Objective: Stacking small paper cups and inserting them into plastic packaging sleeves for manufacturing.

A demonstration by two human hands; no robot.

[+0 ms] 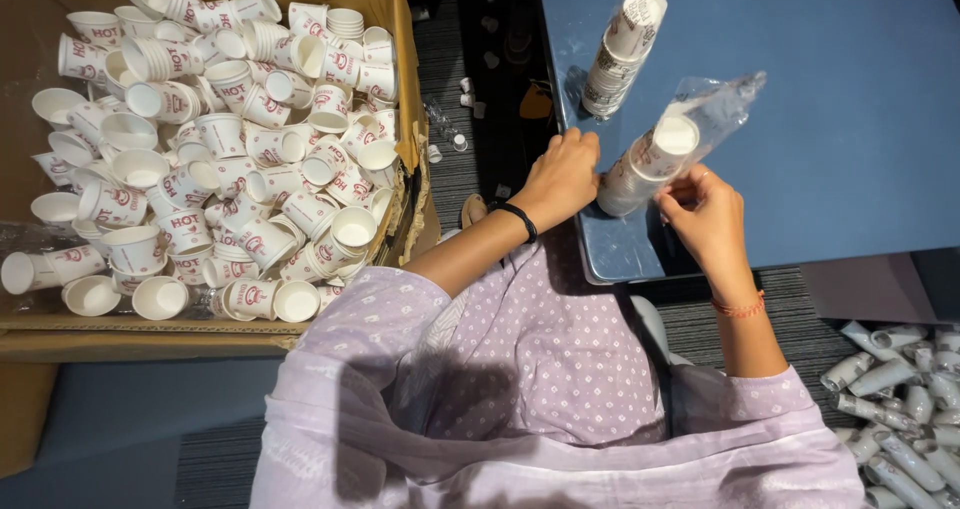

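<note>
Head view. On the blue table (850, 119), at its near edge, both hands grip a nested stack of white paper cups (645, 164) half inside a clear plastic sleeve (715, 109): left hand (562, 177) closed on the stack's base, right hand (705, 214) pinching the film. Step judged: sleeving (partly done). The next move likely calls for drawing the film fully over the stack. A finished sleeved stack (622, 44) lies farther back on the table; a cardboard box of loose cups (200, 139) sits left of it.
</note>
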